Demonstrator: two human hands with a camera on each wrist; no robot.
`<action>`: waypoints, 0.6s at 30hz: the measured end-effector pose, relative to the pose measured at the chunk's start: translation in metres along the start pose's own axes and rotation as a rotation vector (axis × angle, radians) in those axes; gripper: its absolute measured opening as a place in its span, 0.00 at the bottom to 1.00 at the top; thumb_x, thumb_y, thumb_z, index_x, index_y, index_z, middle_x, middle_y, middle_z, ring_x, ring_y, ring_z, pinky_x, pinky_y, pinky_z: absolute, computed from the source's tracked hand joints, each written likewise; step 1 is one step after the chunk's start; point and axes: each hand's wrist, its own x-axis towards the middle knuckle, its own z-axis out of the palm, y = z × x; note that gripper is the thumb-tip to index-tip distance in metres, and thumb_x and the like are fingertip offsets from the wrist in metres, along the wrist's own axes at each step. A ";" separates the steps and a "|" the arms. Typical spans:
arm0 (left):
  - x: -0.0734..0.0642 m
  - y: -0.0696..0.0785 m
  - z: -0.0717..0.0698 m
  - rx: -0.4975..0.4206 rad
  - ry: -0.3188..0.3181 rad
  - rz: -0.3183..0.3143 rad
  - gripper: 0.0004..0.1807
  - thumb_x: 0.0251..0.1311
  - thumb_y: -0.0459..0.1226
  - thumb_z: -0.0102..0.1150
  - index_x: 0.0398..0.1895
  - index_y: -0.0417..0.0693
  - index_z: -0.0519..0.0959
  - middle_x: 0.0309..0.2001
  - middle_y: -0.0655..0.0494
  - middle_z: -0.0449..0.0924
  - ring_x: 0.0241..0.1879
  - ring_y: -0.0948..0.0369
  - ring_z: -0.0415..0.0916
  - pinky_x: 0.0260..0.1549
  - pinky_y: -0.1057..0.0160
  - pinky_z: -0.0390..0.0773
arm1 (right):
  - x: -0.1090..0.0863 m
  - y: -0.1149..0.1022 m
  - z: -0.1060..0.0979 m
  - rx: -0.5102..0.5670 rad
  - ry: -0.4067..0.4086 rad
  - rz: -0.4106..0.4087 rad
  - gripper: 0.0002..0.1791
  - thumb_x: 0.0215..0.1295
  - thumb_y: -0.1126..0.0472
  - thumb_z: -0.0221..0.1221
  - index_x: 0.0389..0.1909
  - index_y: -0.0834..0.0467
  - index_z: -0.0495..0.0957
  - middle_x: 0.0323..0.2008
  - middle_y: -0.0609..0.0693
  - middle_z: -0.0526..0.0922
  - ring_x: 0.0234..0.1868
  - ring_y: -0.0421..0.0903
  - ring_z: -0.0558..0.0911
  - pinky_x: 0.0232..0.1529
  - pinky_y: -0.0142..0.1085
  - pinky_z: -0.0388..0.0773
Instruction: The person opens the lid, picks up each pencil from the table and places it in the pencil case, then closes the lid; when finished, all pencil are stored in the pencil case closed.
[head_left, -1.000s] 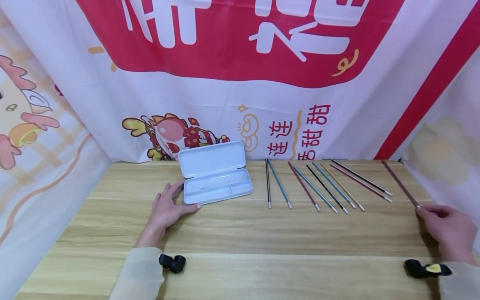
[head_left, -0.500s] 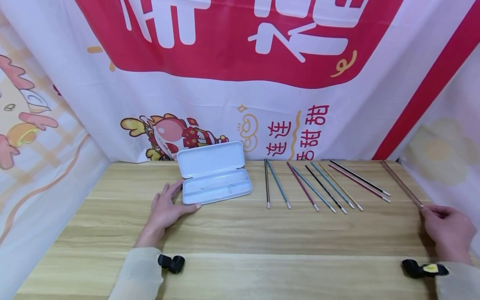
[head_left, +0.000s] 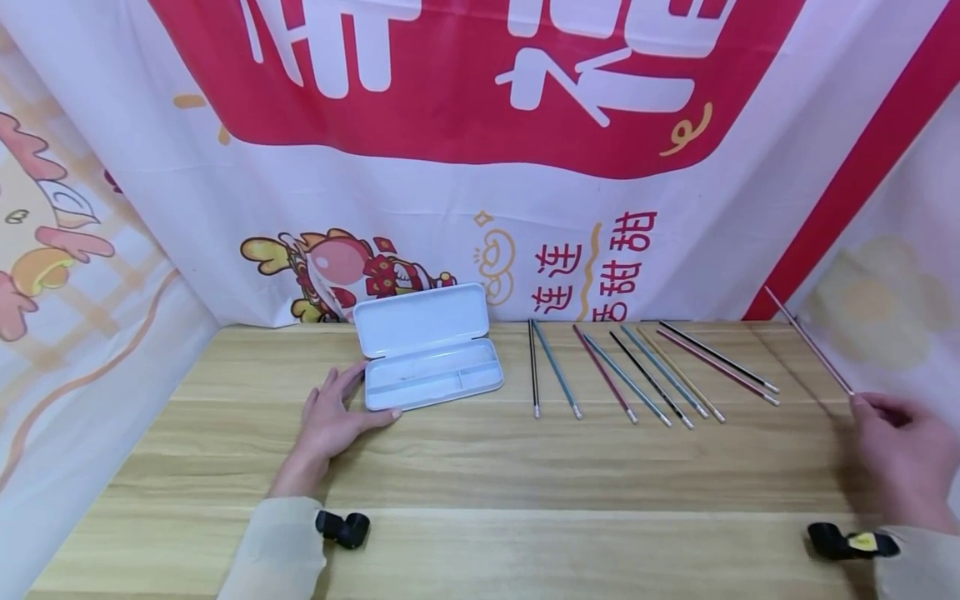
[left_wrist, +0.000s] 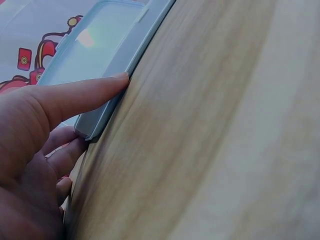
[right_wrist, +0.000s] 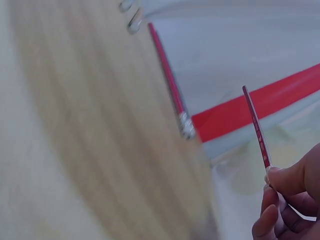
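Note:
My left hand (head_left: 333, 417) holds the left end of a pale blue pencil case (head_left: 435, 375), thumb on its front edge and fingers round the left side. The case's lid (head_left: 422, 319) stands raised toward the back; inside are a long compartment and smaller ones, with no pencils showing. At the far right, my right hand (head_left: 903, 450) pinches the near end of a dark red pencil (head_left: 813, 346), thumb against fingers. That pencil is lifted off the table and points up and away; its shadow falls on the wood below. Its gripped end is hidden by the fingertips in the right wrist view.
Several pencils lie on the table between the hands, erasers toward me: black (head_left: 535, 367), blue (head_left: 557, 368), red (head_left: 604, 373), yellow (head_left: 690, 375) and others. A printed cloth (head_left: 420, 192) hangs along the table's back edge, with more cloth at both sides.
The dark red pencil has risen off the table with my right hand, its far tip swinging up against the cloth. My left hand and the case have stayed put.

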 end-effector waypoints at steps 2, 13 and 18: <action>0.000 0.001 0.000 -0.001 0.000 0.003 0.61 0.55 0.53 0.82 0.88 0.59 0.54 0.88 0.48 0.51 0.89 0.42 0.22 0.84 0.32 0.21 | -0.003 -0.006 -0.001 -0.002 -0.016 -0.018 0.10 0.77 0.48 0.59 0.33 0.31 0.79 0.22 0.15 0.67 0.31 0.24 0.68 0.32 0.21 0.66; 0.000 0.001 0.000 -0.003 -0.002 0.001 0.61 0.55 0.52 0.82 0.88 0.60 0.53 0.88 0.49 0.51 0.89 0.42 0.22 0.83 0.31 0.21 | -0.024 -0.038 0.005 0.102 -0.136 -0.186 0.13 0.77 0.52 0.63 0.33 0.28 0.79 0.21 0.20 0.76 0.23 0.25 0.76 0.24 0.21 0.74; 0.000 0.002 0.000 -0.002 0.002 0.001 0.61 0.55 0.52 0.82 0.88 0.60 0.54 0.88 0.48 0.52 0.89 0.42 0.22 0.84 0.33 0.21 | -0.032 -0.049 0.013 0.013 -0.162 -0.268 0.04 0.78 0.49 0.61 0.40 0.36 0.81 0.23 0.18 0.75 0.27 0.25 0.75 0.26 0.22 0.76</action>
